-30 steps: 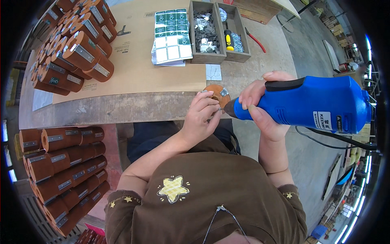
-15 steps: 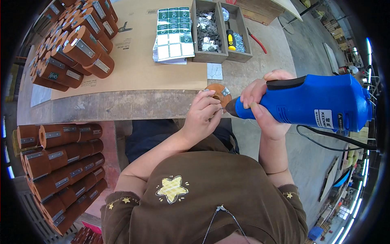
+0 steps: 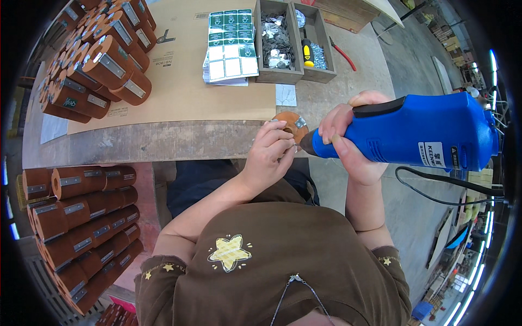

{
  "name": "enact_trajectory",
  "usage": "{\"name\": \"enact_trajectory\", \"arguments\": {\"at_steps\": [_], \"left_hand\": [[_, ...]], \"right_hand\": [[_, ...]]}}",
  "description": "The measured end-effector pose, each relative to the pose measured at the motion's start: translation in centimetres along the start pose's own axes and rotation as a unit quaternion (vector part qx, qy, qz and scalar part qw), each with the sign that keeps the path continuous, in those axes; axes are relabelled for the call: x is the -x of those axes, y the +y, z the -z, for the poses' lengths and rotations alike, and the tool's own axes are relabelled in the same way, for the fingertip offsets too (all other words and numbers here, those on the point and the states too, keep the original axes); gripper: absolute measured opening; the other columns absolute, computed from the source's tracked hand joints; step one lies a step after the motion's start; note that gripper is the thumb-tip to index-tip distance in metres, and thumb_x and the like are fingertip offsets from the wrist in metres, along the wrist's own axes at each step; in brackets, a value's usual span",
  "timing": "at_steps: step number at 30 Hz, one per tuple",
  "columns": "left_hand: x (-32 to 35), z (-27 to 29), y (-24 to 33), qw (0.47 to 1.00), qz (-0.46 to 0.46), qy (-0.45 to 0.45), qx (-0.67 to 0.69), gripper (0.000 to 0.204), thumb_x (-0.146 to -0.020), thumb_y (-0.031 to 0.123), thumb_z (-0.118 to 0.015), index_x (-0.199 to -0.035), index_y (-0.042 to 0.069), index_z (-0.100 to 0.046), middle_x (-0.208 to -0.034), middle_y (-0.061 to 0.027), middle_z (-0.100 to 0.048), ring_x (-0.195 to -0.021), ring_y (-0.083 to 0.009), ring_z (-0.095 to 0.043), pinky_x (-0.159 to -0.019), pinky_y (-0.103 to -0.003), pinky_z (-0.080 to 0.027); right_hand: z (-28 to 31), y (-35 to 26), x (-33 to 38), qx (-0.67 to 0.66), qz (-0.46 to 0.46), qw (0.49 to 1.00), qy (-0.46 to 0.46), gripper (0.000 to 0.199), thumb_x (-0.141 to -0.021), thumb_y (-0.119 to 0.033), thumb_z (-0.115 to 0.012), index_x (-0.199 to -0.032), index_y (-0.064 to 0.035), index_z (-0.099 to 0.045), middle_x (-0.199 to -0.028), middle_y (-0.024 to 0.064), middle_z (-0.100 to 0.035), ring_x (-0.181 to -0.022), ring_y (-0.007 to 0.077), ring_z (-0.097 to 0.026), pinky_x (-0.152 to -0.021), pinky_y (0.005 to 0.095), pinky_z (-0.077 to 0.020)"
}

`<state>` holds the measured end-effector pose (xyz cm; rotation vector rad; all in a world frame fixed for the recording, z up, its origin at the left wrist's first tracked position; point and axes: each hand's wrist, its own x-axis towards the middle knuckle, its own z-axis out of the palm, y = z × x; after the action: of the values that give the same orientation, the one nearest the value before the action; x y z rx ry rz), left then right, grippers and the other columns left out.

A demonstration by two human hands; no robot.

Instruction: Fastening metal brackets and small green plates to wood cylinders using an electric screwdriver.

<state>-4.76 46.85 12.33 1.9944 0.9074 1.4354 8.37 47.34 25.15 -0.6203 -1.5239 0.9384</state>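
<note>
My right hand (image 3: 348, 138) grips a large blue corded power tool (image 3: 424, 133), its dark tip pointing left at a brown cylinder (image 3: 291, 124) with a centre hole. My left hand (image 3: 272, 152) holds that cylinder at the front edge of the workbench (image 3: 179, 142). A small metal plate shows at the cylinder's right side, close to the tool's tip.
Brown cylinders with metal plates are piled at the bench's far left (image 3: 98, 60) and stacked in a rack below left (image 3: 76, 228). Sheets of green and white labels (image 3: 231, 46), two wooden trays of metal parts (image 3: 293, 41), red pliers (image 3: 343, 54) and a cardboard sheet (image 3: 185, 81) lie on the bench.
Nothing has clearly moved; both hands stay at the cylinder with the tool's tip against it.
</note>
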Motion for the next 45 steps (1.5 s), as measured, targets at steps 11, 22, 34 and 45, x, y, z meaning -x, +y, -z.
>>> {"name": "enact_trajectory", "arguments": {"at_steps": [11,22,34,45], "left_hand": [[0.1,0.1,-0.5,1.0,-0.017,-0.01,0.008,0.012,-0.066,0.002,-0.066,-0.074,0.001,-0.057,-0.083,-0.008,-0.058,-0.098,-0.0289,-0.052,-0.088,-0.042,-0.04],[-0.1,0.4,-0.4,1.0,-0.018,-0.016,0.01,0.015,-0.065,0.002,-0.068,-0.076,0.001,-0.058,-0.083,-0.0088,-0.058,-0.098,-0.0287,-0.053,-0.087,-0.04,-0.041],[-0.1,0.6,-0.4,1.0,-0.019,-0.021,0.005,0.018,-0.064,0.003,-0.068,-0.079,0.0,-0.058,-0.085,-0.0097,-0.058,-0.098,-0.029,-0.052,-0.086,-0.038,-0.041],[-0.1,0.9,-0.6,0.999,-0.016,-0.048,-0.008,0.031,-0.059,0.006,-0.074,-0.087,0.001,-0.06,-0.091,-0.0092,-0.059,-0.104,-0.0286,-0.05,-0.083,-0.035,-0.044]], "right_hand": [[0.0,1.0,0.0,0.018,-0.001,1.0,0.0,0.048,-0.064,0.008,-0.059,-0.107,0.0036,-0.039,-0.072,0.0062,-0.054,-0.064,0.0103,-0.055,-0.055,0.0198,-0.0428],[0.0,0.6,0.1,0.048,-0.022,0.998,-0.03,0.045,-0.07,0.003,-0.059,-0.107,-0.0017,-0.034,-0.067,0.0056,-0.049,-0.06,0.0171,-0.052,-0.06,0.0319,-0.0431],[0.4,0.8,0.1,0.138,-0.011,0.987,-0.085,0.044,-0.069,0.007,-0.058,-0.107,-0.0011,-0.037,-0.067,0.0055,-0.049,-0.061,0.0171,-0.053,-0.059,0.0304,-0.044],[3.3,-1.7,1.2,-0.031,0.062,0.995,0.067,0.052,-0.072,-0.008,-0.053,-0.119,-0.0012,-0.033,-0.076,0.0086,-0.048,-0.068,0.0189,-0.049,-0.066,0.0361,-0.0419]]}}
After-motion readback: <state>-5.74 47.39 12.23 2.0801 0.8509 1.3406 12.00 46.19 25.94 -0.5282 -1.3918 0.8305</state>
